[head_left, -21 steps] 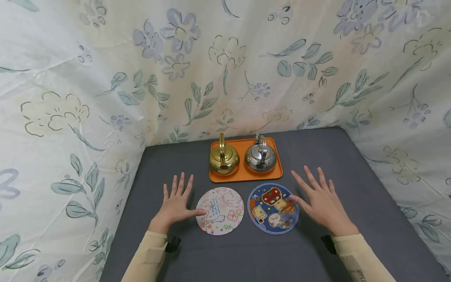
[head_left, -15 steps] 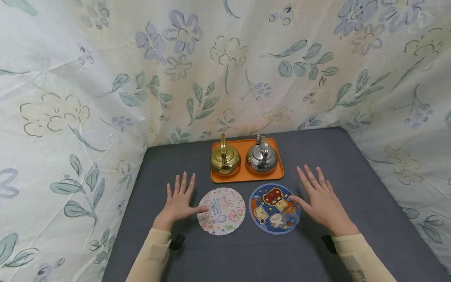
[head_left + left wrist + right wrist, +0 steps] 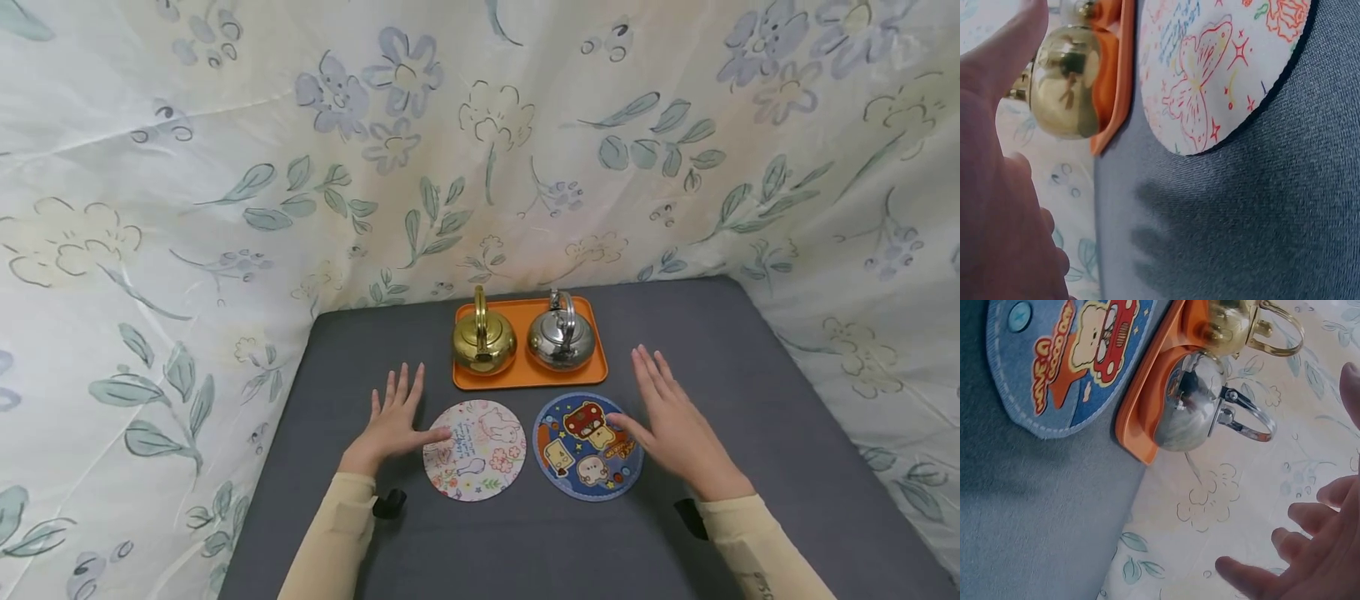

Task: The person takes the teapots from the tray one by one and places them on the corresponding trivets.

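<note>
Readable text: "HAVE A GOOD DAY" in red and yellow on the blue round mat point(image 3: 588, 454), near right of centre. White round mat point(image 3: 480, 454), just left of it, has blue script, too small to read. Dark lettering on the right sleeve point(image 3: 757, 546), also illegible.

Blue mat: denim look, stitched edge, cartoon characters, red car. White mat: pink flowers, red-line butterfly.

Left hand point(image 3: 388, 427): spread, thumb out over the white mat's left edge. Right hand point(image 3: 675, 429): fingers extended, close together, thumb out over the blue mat's right edge. Neither holds anything.

Far side: orange tray point(image 3: 521, 313), shiny gold kettle point(image 3: 483, 346) left, silver kettle point(image 3: 561, 343) right, handles up.
</note>
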Demonstrator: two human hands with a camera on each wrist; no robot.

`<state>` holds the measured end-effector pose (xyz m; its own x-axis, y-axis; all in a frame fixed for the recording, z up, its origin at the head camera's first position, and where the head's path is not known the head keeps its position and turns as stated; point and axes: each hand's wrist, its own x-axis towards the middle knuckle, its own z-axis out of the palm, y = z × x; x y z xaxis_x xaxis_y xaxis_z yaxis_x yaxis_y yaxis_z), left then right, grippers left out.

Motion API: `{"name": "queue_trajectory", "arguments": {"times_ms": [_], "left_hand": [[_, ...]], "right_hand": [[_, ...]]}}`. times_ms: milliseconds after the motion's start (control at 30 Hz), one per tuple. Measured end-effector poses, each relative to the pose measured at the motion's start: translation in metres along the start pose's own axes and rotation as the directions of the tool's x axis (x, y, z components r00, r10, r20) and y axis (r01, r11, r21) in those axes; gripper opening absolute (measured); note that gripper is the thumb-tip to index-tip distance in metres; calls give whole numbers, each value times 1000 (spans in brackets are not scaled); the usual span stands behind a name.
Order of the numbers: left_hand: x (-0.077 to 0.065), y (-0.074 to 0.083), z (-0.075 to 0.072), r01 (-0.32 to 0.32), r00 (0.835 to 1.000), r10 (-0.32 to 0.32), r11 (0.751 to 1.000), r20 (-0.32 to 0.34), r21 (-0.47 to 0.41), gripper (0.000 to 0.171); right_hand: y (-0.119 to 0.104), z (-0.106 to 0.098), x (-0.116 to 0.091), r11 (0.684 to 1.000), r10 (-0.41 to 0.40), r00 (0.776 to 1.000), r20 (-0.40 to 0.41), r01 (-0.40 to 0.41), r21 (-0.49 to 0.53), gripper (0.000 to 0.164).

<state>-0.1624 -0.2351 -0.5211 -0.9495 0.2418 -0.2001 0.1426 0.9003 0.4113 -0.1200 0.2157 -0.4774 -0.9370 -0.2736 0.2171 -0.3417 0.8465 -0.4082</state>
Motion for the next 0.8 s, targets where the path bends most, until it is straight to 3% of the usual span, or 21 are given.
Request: {"name": "queue_trajectory", "arguments": {"times_ms": [333,800], "left_hand": [[11,1,5,58,997,-57,998,-48,9,118],[28,1,11,93,992,-93,996,-87,-6,113]], "right_hand": [[-13,2,9,986,6,997,78,-18,164,100],[-25,4,24,978,-6,992,126,-21,209,100]]}}
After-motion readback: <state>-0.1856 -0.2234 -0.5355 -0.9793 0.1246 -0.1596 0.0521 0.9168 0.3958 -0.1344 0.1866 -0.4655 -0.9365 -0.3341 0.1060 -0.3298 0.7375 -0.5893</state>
